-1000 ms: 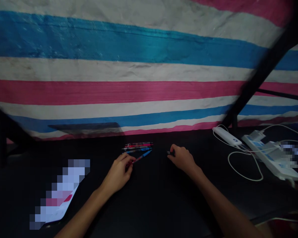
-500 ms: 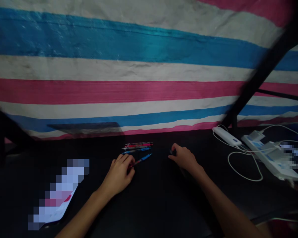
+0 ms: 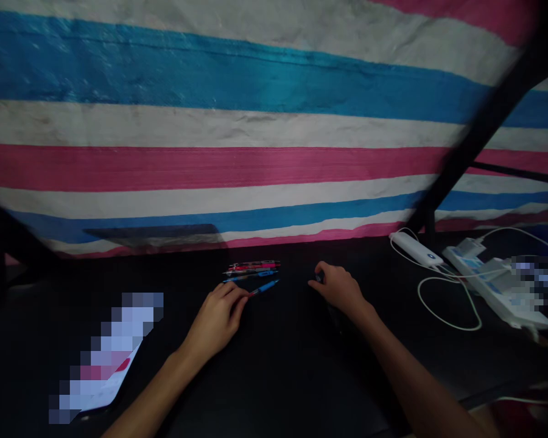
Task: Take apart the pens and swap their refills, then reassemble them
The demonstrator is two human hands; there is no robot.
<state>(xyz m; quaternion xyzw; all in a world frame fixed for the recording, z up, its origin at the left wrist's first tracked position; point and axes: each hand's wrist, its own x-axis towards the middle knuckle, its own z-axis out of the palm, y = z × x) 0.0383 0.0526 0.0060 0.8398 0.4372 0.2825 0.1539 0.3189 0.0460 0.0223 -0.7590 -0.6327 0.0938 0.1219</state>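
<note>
My left hand (image 3: 219, 313) rests low over the black table (image 3: 274, 377), its thumb and fingertips pinched on the near end of a blue pen (image 3: 265, 288). Just beyond lie several pens side by side, among them another blue pen (image 3: 256, 277) and a red one (image 3: 260, 266). To the right, my right hand (image 3: 338, 286) is curled round a small dark object (image 3: 319, 277), mostly hidden by the fingers and too dark to identify.
A white power strip (image 3: 497, 286), a white adapter (image 3: 415, 249) and looping cables lie at the right. A blurred phone-like white item (image 3: 114, 377) is at the left. Striped sheeting (image 3: 256, 170) hangs behind, with black slanted bars at both sides.
My left thumb and fingers have closed together on the blue pen's end, where they were wider apart. My right hand has hardly moved; the view has shifted slightly.
</note>
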